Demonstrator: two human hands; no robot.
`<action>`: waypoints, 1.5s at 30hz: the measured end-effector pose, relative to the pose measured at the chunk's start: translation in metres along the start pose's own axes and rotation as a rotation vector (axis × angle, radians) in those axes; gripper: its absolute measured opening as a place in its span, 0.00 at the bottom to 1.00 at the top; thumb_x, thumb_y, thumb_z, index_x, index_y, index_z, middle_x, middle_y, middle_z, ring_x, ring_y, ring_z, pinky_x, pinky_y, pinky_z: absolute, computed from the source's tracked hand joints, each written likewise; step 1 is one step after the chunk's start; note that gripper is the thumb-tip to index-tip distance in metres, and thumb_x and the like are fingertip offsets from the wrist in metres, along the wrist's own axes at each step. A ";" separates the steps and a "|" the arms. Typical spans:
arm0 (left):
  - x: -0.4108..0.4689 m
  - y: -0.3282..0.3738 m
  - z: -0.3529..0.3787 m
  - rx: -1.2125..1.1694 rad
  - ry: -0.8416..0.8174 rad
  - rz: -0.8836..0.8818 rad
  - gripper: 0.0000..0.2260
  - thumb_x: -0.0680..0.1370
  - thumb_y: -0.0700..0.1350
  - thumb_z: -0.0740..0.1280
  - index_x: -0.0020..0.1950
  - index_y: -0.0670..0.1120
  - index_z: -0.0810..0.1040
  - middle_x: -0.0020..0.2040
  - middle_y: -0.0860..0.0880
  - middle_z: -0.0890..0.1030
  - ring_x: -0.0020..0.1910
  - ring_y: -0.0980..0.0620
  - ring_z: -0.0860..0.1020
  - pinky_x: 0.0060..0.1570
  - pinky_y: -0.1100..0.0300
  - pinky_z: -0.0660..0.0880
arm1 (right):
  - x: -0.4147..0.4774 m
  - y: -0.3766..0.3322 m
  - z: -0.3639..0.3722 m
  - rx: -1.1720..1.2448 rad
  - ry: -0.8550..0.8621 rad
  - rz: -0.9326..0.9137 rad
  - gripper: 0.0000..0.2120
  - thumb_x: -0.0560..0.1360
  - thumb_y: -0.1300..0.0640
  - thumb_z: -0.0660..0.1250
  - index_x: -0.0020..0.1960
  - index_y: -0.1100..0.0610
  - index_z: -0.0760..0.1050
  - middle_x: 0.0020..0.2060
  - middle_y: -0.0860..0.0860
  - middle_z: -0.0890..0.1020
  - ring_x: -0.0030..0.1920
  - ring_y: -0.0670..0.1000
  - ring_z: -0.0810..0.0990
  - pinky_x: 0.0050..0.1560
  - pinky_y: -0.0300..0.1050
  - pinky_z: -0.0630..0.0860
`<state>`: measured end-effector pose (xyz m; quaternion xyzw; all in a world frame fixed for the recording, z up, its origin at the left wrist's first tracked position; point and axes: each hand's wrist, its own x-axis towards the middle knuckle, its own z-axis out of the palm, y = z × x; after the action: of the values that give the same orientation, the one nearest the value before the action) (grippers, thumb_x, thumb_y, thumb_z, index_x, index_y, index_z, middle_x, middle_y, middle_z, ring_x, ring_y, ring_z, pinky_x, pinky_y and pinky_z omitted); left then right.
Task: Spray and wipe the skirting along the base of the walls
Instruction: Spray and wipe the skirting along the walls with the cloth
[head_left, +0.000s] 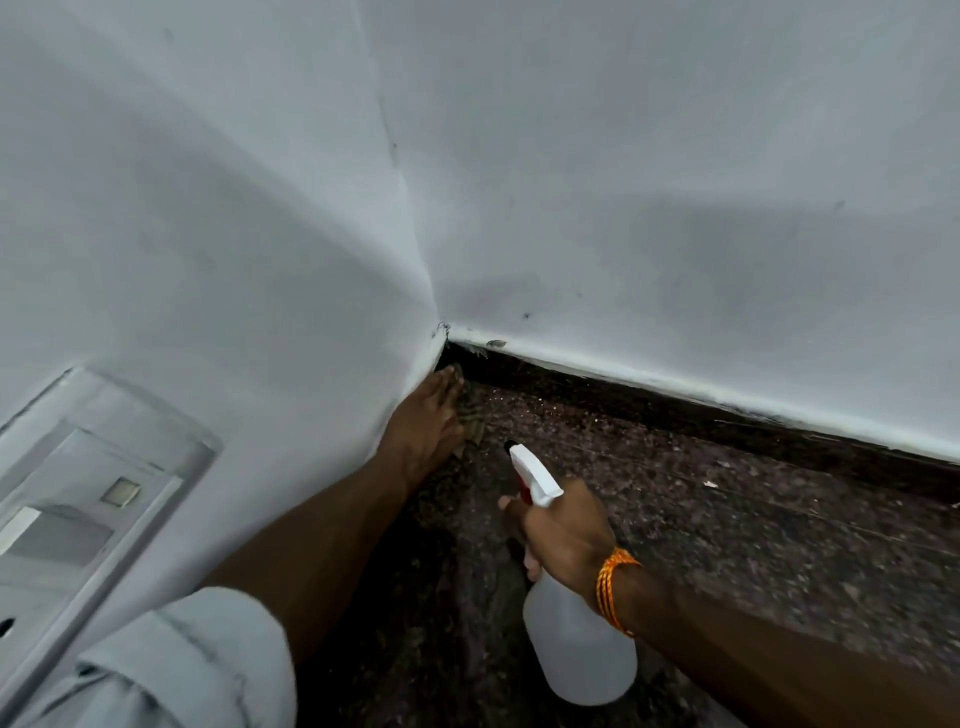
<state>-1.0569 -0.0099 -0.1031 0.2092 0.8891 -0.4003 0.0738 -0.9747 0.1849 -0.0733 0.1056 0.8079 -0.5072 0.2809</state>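
Observation:
A dark speckled skirting (675, 410) runs along the foot of the right-hand white wall into the room corner. My left hand (428, 421) reaches into that corner, flat against the base of the left wall, pressing a brownish cloth (474, 423) that shows just under and beside the fingers. My right hand (563, 535) grips the neck of a translucent spray bottle (582, 644) with a white and red trigger head (532, 475); the nozzle points toward the corner. An orange thread band sits on the right wrist.
Two white walls (649, 182) meet at the corner (441, 332), with dark marks and chipped paint above the skirting. The floor (753, 540) is dark speckled stone. A white switch or socket panel (88, 478) is set in the left wall.

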 end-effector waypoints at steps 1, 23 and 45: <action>-0.001 0.001 0.001 0.011 -0.034 0.054 0.22 0.84 0.45 0.48 0.76 0.40 0.65 0.78 0.33 0.50 0.78 0.33 0.47 0.75 0.45 0.36 | 0.000 0.000 -0.002 0.005 0.001 0.000 0.15 0.78 0.53 0.71 0.43 0.65 0.77 0.18 0.50 0.77 0.20 0.49 0.76 0.26 0.39 0.76; 0.053 0.020 -0.067 -1.690 0.074 -1.287 0.13 0.77 0.43 0.67 0.57 0.37 0.79 0.55 0.36 0.81 0.54 0.37 0.80 0.50 0.49 0.77 | 0.001 0.004 -0.019 -0.043 0.084 -0.071 0.13 0.75 0.51 0.73 0.38 0.57 0.76 0.26 0.53 0.80 0.28 0.54 0.81 0.41 0.53 0.84; 0.011 0.039 -0.054 -2.264 -0.019 -1.584 0.20 0.76 0.48 0.62 0.61 0.35 0.74 0.50 0.38 0.82 0.40 0.39 0.84 0.39 0.46 0.83 | -0.011 0.012 -0.057 -0.165 0.248 -0.154 0.14 0.74 0.44 0.72 0.43 0.55 0.75 0.34 0.57 0.84 0.33 0.57 0.83 0.37 0.51 0.82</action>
<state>-1.0483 0.0569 -0.0967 -0.5234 0.6067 0.5971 -0.0372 -0.9803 0.2416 -0.0578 0.0816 0.8810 -0.4422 0.1469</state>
